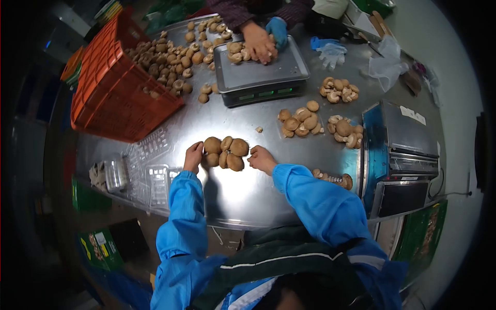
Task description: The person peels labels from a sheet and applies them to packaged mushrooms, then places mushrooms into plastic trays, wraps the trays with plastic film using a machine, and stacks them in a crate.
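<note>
A compact group of brown-capped mushrooms [226, 153] lies on the metal table in front of me; glare hides whatever is under it. My left hand [194, 156] is closed at the group's left end, fingertips against its edge. At the right end, my right hand [262, 159] has its fingers drawn together in a pinch, close beside the caps. Whether it grips a thin edge there cannot be made out. A small mushroom piece [259, 129] lies just beyond the group.
An orange crate [121, 98] lies tipped, spilling mushrooms [168, 62]. Across the table, a co-worker's hands [261, 44] handle mushrooms on a scale [261, 75]. Packed mushrooms [299, 122] sit at right, near a metal machine [400, 150]. Clear plastic trays [156, 178] are at left.
</note>
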Tool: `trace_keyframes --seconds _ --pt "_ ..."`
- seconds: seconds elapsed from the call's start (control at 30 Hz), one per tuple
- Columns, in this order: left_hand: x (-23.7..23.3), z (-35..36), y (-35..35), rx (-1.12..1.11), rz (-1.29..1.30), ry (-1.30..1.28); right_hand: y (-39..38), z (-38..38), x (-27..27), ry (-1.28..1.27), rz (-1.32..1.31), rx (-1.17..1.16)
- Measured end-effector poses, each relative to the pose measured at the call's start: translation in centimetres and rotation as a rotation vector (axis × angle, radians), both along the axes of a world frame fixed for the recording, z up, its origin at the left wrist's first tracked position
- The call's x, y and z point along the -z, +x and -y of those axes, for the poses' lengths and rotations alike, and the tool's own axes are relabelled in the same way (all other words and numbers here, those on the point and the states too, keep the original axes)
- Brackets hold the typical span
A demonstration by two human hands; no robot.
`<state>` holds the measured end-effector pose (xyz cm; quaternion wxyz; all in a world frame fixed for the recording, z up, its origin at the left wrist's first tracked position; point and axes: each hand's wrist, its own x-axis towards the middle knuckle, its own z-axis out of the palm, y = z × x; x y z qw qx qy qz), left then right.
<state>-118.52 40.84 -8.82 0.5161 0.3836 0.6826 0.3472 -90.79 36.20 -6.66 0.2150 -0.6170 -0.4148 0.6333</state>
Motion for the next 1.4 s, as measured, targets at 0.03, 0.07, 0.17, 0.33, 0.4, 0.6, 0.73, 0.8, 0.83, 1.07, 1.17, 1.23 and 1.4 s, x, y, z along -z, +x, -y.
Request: trace_keyframes --seconds 0.03,0.07,0.17,0.33,0.4,0.6,0.73,0.8,0.83,1.07,1.17,1.23,1.4 --pt "-0.6 0.3 0.4 0.005 0.028 -0.022 0.2 0.4 0.4 0.003 -0.022 0.009" --pt "-1.2 0.6 0.8 0.009 0.056 -0.044 0.5 0.8 0.8 0.001 -0.022 0.014" --pt "-3.8 1.7 2.1 0.013 0.133 -0.107 1.3 1.6 -0.9 -0.047 -0.024 0.062" --pt "-5.6 2.8 2.6 0.020 0.280 -0.131 2.5 2.1 -2.1 -0.032 -0.041 0.070" --pt "-7.0 3.2 3.0 0.021 0.322 -0.122 3.0 2.1 -2.9 0.008 -0.092 0.105" --pt "-10.2 4.5 2.6 0.026 0.359 -0.038 4.0 2.0 -6.6 0.077 -0.109 0.097" --pt "-12.9 5.3 2.4 0.056 0.365 -0.028 4.4 1.4 -8.3 0.129 -0.159 0.090" --pt "-14.1 5.7 2.6 0.046 0.377 0.000 4.4 1.1 -9.3 0.141 -0.160 0.089" --pt "-14.2 5.9 2.4 0.045 0.377 0.002 4.3 1.0 -9.9 0.152 -0.161 0.088" --pt "-15.3 7.5 1.8 0.037 0.437 0.071 4.0 1.5 -12.2 0.181 -0.218 0.060" --pt "-15.1 8.4 1.5 0.001 0.466 0.056 3.8 2.0 -12.1 0.148 -0.257 0.024" --pt "-15.2 9.0 1.6 -0.021 0.493 0.055 3.9 2.3 -11.6 0.143 -0.320 -0.009" --pt "-14.8 10.3 1.6 -0.090 0.524 0.052 3.6 3.8 -11.3 0.154 -0.342 -0.002"
